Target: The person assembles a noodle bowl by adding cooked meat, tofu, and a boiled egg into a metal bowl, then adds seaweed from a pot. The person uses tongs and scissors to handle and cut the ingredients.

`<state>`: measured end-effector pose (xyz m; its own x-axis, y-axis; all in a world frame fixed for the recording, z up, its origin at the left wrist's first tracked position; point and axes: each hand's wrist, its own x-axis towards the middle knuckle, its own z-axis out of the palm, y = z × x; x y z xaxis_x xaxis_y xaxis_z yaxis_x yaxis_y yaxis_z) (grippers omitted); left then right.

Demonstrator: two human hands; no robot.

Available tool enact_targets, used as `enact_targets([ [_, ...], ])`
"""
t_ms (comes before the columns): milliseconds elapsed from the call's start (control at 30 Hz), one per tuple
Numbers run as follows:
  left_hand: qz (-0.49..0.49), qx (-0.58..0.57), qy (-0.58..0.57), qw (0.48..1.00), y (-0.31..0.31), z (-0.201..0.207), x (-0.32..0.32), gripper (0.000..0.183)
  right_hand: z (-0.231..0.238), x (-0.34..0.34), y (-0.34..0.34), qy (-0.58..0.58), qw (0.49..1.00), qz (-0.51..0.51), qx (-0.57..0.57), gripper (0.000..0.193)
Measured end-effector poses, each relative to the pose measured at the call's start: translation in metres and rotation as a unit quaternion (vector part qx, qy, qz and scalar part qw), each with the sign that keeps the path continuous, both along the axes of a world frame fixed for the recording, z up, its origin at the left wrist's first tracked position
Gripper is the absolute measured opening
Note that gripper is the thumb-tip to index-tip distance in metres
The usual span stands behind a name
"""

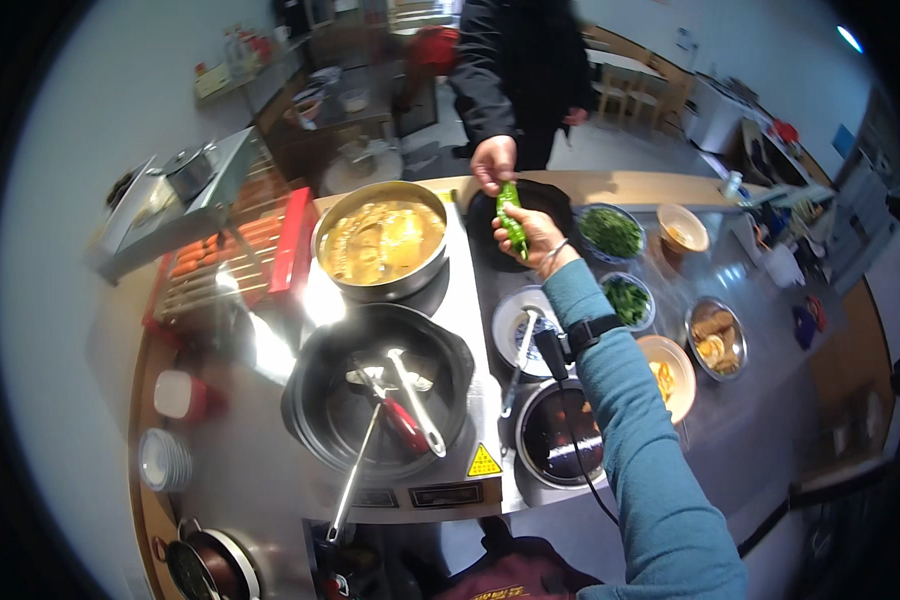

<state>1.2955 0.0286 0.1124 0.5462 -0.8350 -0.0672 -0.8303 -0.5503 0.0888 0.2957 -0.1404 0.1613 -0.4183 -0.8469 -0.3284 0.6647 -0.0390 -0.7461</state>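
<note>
My right hand (540, 238) reaches far across the counter. Its fingers are closed round the lower part of a long, slim green thing (510, 212) with pale marks, whose kind I cannot make out. A person's hand (493, 163) in a dark sleeve touches its top end from the far side. Below it lies a round black pan (482, 215). A black strap with a cable (590, 333) circles my right forearm. My left hand is not in view.
A pot of yellowish-brown soup (382, 240) and a black pot with utensils (320, 400) stand on the left. To the right are bowls of chopped greens (610, 232), a steel bowl of food (715, 340) and a dark-liquid pot (560, 432). A red-framed sausage roller (290, 245) stands far left.
</note>
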Motion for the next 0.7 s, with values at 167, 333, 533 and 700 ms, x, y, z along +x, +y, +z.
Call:
enact_targets([
  [167,-0.076,0.013,-0.105,0.992,-0.011,-0.013,0.003,0.074,-0.003,0.043,0.105,0.169,0.985,-0.043,-0.012,0.024],
  [333,-0.054,-0.019,-0.08,0.995,-0.033,-0.023,-0.027,0.07,-0.02,0.069,0.294,0.194,0.973,-0.125,-0.026,0.044],
  [533,-0.052,-0.021,-0.078,0.995,-0.061,-0.017,-0.063,0.067,-0.124,0.027,0.502,0.058,0.84,-0.521,0.141,0.042],
  [700,-0.023,-0.022,-0.09,0.995,-0.066,-0.013,-0.072,0.064,-0.211,-0.075,0.571,-0.016,0.75,-0.64,0.163,0.02],
])
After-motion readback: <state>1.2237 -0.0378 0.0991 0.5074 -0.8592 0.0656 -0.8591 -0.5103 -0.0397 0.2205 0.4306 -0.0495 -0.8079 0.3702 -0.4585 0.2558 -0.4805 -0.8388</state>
